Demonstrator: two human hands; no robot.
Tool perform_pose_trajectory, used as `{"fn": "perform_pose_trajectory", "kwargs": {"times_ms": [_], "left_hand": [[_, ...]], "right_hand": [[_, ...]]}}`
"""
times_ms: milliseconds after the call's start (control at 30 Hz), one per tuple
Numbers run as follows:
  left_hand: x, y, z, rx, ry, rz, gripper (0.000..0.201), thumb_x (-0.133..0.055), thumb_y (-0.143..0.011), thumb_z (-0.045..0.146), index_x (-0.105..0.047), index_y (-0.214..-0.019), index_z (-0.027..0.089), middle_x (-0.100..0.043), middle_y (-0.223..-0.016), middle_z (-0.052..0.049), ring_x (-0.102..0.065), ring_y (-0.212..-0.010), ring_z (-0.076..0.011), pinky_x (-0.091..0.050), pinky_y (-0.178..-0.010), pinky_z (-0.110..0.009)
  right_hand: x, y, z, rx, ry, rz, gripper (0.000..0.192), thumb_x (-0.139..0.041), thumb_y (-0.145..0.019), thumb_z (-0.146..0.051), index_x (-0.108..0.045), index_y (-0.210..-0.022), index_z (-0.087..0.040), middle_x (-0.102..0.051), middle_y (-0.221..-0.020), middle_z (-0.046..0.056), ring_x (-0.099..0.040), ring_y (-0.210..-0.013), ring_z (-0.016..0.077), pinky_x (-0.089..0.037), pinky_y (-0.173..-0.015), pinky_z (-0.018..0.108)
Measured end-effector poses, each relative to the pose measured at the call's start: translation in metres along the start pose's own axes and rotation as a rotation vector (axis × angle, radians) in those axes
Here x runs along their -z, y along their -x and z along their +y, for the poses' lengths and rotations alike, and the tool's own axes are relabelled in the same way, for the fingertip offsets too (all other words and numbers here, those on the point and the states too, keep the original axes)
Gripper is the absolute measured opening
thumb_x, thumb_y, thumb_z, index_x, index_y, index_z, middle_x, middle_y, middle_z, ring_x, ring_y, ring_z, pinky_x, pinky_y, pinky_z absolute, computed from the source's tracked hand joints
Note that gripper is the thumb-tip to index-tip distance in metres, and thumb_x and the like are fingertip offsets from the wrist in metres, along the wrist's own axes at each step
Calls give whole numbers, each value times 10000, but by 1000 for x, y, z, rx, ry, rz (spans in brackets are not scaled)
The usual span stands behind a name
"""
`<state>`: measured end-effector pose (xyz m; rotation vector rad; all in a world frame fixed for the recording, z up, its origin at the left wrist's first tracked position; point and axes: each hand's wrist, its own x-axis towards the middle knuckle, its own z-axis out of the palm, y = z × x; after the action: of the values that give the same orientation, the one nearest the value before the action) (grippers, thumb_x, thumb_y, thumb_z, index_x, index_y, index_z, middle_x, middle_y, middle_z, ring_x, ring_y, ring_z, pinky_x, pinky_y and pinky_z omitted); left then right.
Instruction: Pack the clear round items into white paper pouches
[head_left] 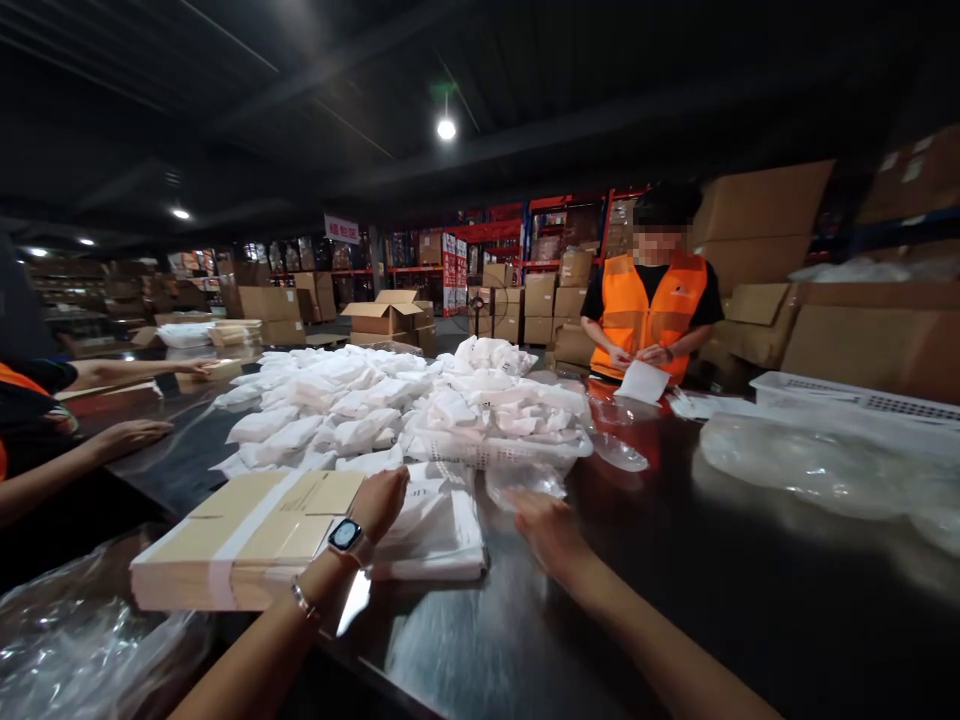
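My left hand [380, 503], with a smartwatch on the wrist, rests fingers-down on a flat stack of white bagged items [435, 530] on the dark table [675, 580]. My right hand [550, 530] reaches forward, blurred, toward a clear plastic bag [525, 480] just beyond its fingertips; it holds nothing that I can see. A strapped bundle of flat brown cardboard [247, 540] lies left of my left hand. A big heap of white bagged items [405, 410] fills the table beyond.
A person in an orange vest [651, 305] stands across the table holding a white bag. Another person's arms [112, 440] rest on the table at left. Clear plastic sheeting [817, 465] and a white tray [855, 400] lie right. Cardboard boxes and shelves stand behind.
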<state>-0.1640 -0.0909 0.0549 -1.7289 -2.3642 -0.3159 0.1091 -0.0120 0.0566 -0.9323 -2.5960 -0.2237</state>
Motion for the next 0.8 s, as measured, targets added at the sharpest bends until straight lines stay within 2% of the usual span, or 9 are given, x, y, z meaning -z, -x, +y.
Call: {"fn": "perform_pose_trajectory", "kwargs": {"times_ms": [67,133,233,333,433,500,667,800], "left_hand": [[-3,1,1,10,7,17,246,-381,-938,186,-626,-955,164,-689,-863,-115,-655,-821,-243,-399,-654,-297],[-6,0,1,12,15,38,234,-387,-938,188,-620,-937,164,-689,-840,-108,-656,-800,-242,-387,-633,-291],[-4,-2,0,14,35,84,207,-396,-945,188,-602,-939,170,-687,-796,-85,-657,-775,-225,-370,-616,-277],[7,-5,-1,80,70,183,236,-335,-977,198,-561,-1032,158,-684,-801,-90,-656,-749,-222,-359,-603,-280],[23,-1,3,149,131,297,280,-254,-1000,209,-499,-1125,154,-684,-868,-99,-654,-766,-213,-365,-611,-277],[30,7,10,125,181,335,239,-303,-985,178,-487,-1138,182,-684,-903,-71,-651,-800,-191,-377,-641,-258],[26,23,27,27,272,358,166,-424,-942,154,-538,-1050,208,-680,-849,-34,-646,-782,-195,-362,-641,-261],[23,12,18,119,324,413,163,-413,-933,135,-547,-1007,191,-654,-727,-26,-626,-654,-188,-325,-571,-263]], "right_hand": [[-7,-43,-24,-37,21,-32,391,-419,-834,-30,-668,-1109,-155,-704,-1053,98,-675,-932,237,-539,-800,316],[-21,-73,-42,-21,50,-88,309,-432,-863,-36,-685,-1017,-121,-718,-934,103,-683,-837,227,-540,-723,314],[-45,-90,-59,104,90,-198,149,-541,-872,-70,-681,-893,-114,-711,-878,60,-668,-851,187,-527,-798,357],[-60,-89,-64,237,115,-245,97,-577,-881,-107,-672,-869,-120,-702,-893,37,-638,-949,185,-466,-925,413],[-65,-82,-59,278,114,-240,131,-548,-882,-96,-671,-914,-124,-700,-909,57,-633,-950,211,-454,-912,412],[-64,-74,-48,270,99,-211,180,-512,-889,-89,-662,-974,-142,-697,-946,67,-631,-954,222,-458,-887,388],[-52,-53,-22,175,89,-141,297,-396,-930,-77,-629,-1086,-172,-681,-1058,78,-623,-1008,224,-470,-856,352],[-42,-56,-34,169,98,-143,275,-423,-928,-103,-627,-1107,-149,-680,-1051,108,-636,-969,247,-487,-825,385]]}}
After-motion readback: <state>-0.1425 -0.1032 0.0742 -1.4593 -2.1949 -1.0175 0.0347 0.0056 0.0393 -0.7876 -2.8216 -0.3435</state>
